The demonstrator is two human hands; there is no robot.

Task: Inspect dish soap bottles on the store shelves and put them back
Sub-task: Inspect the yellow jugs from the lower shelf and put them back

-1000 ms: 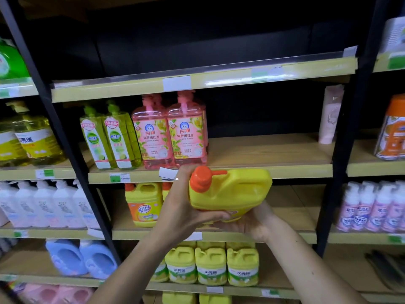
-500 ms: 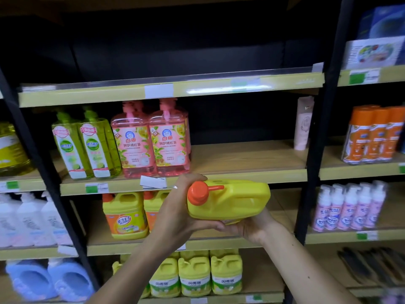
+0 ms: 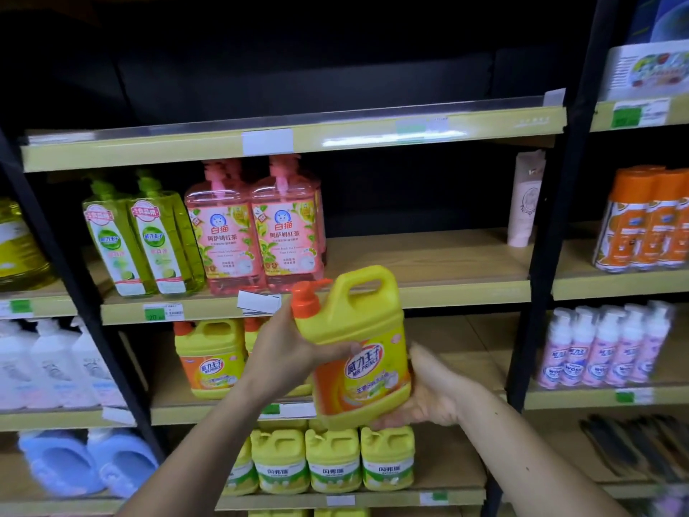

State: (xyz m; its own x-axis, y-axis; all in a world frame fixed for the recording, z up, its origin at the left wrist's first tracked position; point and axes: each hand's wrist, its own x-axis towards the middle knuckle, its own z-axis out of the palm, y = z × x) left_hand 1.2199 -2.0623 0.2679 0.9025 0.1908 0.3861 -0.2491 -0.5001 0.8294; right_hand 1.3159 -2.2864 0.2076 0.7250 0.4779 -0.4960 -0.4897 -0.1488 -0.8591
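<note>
Two hands carry one yellow bottle (image 3: 354, 348) at the centre of the frame, in front of the shelves and clear of them. Your left hand (image 3: 287, 348) wraps the upper side just below the orange pump (image 3: 307, 298), thumb across the front. Your right hand (image 3: 428, 393) cups the base from below and behind, its fingers curled under the bottom edge. Judgement: this split grip, one hand steadying the top and one bearing the weight, lets you turn the label toward your eyes for checking.

The bottle stands near upright, its long axis leaning slightly toward the upper left of the frame. The pump is uppermost, its nozzle pointing to the right; the handle sits at the top right and the printed label faces you.

A matching bottle (image 3: 207, 358) stands on the shelf (image 3: 208, 412) just left of your left hand, with bare board to the right of your hands. Judgement: inspection appears under way, and the return to that shelf is not yet done.
</note>
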